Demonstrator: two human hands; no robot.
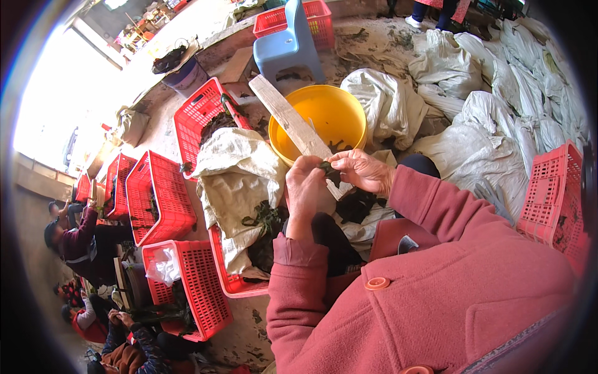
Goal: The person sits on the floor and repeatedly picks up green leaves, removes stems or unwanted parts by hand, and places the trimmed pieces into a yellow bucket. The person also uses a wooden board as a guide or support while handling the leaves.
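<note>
Two bare hands meet above the near end of a wooden plank [289,118], which crosses the rim of a yellow tub [339,107]. Left hand [304,186]: thumb and fingers pinched together on a dark green leafy piece [332,174]. Right hand [366,171]: thumb and fingertips closed on the same piece, held near the tub's near rim. Left of the tub, a pale sack [235,163] drapes over a red crate [235,287]; dark green strands [268,217] lie along the sack's right edge.
</note>
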